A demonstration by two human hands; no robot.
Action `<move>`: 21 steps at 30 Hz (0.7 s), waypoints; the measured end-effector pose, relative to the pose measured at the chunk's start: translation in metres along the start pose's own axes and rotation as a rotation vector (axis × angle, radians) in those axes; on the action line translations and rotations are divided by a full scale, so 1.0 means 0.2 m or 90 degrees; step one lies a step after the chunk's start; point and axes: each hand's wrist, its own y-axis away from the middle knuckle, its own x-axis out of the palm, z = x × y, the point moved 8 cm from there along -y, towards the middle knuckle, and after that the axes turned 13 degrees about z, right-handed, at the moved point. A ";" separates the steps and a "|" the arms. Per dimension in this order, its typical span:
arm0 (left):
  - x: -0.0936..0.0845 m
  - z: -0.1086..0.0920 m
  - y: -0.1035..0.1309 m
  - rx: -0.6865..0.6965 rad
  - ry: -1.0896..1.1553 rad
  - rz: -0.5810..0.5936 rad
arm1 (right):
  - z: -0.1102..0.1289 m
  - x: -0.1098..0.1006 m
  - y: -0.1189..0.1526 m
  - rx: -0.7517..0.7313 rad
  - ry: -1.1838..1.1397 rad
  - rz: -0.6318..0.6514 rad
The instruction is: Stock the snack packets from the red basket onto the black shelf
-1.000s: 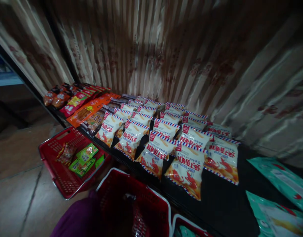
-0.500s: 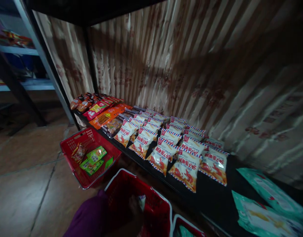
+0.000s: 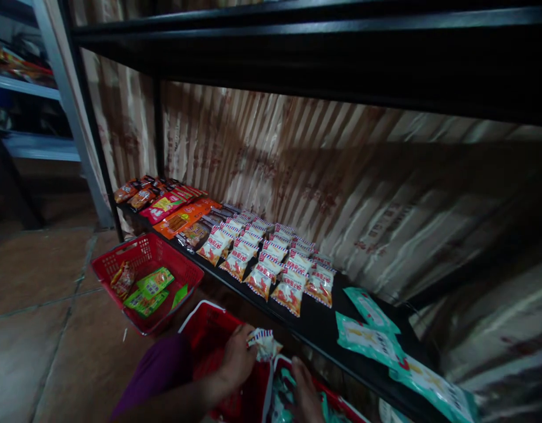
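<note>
My left hand (image 3: 238,356) is closed on the top edge of a small white and orange snack bag (image 3: 267,346) with a red and blue striped border. It holds the bag above the rim of the middle red basket (image 3: 209,329). My right hand (image 3: 305,390) is over the right-hand red basket (image 3: 337,400), among teal packets (image 3: 282,396); its fingers look stretched out, though dim and partly blurred. Matching snack bags (image 3: 263,275) stand in rows on the black shelf (image 3: 328,329) ahead.
Teal bags (image 3: 372,343) lie at the shelf's right; orange packs (image 3: 183,218) and other snacks sit at its left. Another red basket (image 3: 174,276) holds green packets (image 3: 153,288) on the tiled floor (image 3: 33,329). An upper black shelf (image 3: 297,53) overhangs.
My left hand has risen out of the middle basket with the snack bag. My right hand has come into view over the right basket. The view has shifted, showing the upper shelf.
</note>
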 end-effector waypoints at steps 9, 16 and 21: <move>0.04 -0.50 0.40 0.406 -0.227 0.052 | 0.33 0.34 0.48 -0.033 -0.399 0.149; -0.04 -0.64 0.56 0.395 0.001 0.044 | 0.52 0.28 0.71 -0.159 -0.310 -0.008; -0.10 -0.61 0.53 0.226 0.334 0.091 | 0.63 0.31 0.71 -0.209 -0.298 -0.030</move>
